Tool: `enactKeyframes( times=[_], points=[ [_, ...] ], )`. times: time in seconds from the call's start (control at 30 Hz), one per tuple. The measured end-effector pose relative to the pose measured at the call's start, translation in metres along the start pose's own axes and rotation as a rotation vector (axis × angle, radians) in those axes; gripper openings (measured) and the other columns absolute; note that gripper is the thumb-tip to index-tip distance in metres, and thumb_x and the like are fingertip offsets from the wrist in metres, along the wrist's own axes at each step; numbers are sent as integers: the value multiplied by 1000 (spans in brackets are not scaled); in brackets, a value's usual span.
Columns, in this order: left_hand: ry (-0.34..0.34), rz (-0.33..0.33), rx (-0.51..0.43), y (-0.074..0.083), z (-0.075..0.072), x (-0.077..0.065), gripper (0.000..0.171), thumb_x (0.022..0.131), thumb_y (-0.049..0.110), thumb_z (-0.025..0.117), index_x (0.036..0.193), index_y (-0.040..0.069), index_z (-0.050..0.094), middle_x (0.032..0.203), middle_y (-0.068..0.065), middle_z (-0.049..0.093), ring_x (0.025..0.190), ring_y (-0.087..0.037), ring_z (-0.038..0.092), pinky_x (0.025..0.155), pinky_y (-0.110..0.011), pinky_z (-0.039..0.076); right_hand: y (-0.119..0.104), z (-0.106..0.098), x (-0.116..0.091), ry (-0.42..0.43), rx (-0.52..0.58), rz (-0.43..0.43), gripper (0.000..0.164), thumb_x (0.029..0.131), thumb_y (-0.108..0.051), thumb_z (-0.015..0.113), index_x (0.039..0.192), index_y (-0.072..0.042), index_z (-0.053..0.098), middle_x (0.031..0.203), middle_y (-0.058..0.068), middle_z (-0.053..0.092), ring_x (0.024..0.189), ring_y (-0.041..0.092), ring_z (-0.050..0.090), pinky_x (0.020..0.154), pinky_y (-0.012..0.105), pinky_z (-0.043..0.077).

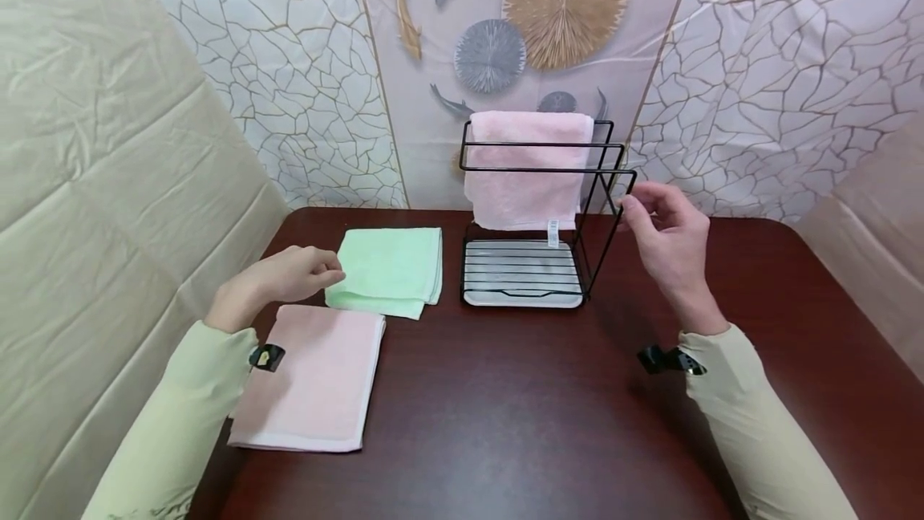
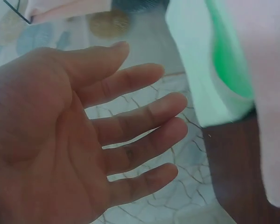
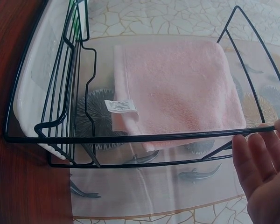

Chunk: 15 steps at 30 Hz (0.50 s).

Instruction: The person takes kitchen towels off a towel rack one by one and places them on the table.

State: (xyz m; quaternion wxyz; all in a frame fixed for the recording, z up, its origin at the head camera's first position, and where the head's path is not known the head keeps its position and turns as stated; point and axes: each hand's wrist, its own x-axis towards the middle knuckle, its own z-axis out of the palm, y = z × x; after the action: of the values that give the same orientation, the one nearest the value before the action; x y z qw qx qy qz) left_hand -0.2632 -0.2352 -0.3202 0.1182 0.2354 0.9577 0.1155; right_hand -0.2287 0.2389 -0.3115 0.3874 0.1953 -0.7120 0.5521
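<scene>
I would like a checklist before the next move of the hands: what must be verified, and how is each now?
1. Right hand steadying the black rack: ok, it pinches the right side.
2. Hanging pink towel draped on the rack: ok.
3. Left hand free: ok, it holds nothing.
4. Green cloth folded with edges matching: not ok, front edges are uneven.
5. Rack stable if released: cannot tell.

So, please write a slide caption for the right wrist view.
Right hand holds a black wire rack hung with a pink towel.
</scene>
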Motion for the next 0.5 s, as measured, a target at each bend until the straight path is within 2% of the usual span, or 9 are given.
enactKeyframes(
  times=[0.23, 0.5],
  points=[
    [41, 26, -1, 13, -9, 11, 28, 101, 30, 53, 112, 10, 69, 103, -10, 74, 98, -24, 68, 89, -46, 51, 15, 0, -2, 24, 22, 14, 16, 89, 8, 62, 102, 18, 62, 81, 7, 71, 63, 0, 62, 60, 15, 52],
    [89, 30, -14, 29, -18, 24, 31, 101, 32, 52, 114, 8, 69, 107, -11, 73, 99, -25, 68, 88, -46, 51, -2, 3, -1, 7, 9, 0, 17, 90, 7, 62, 101, 20, 61, 79, 4, 68, 65, -3, 62, 61, 13, 51]
  ],
)
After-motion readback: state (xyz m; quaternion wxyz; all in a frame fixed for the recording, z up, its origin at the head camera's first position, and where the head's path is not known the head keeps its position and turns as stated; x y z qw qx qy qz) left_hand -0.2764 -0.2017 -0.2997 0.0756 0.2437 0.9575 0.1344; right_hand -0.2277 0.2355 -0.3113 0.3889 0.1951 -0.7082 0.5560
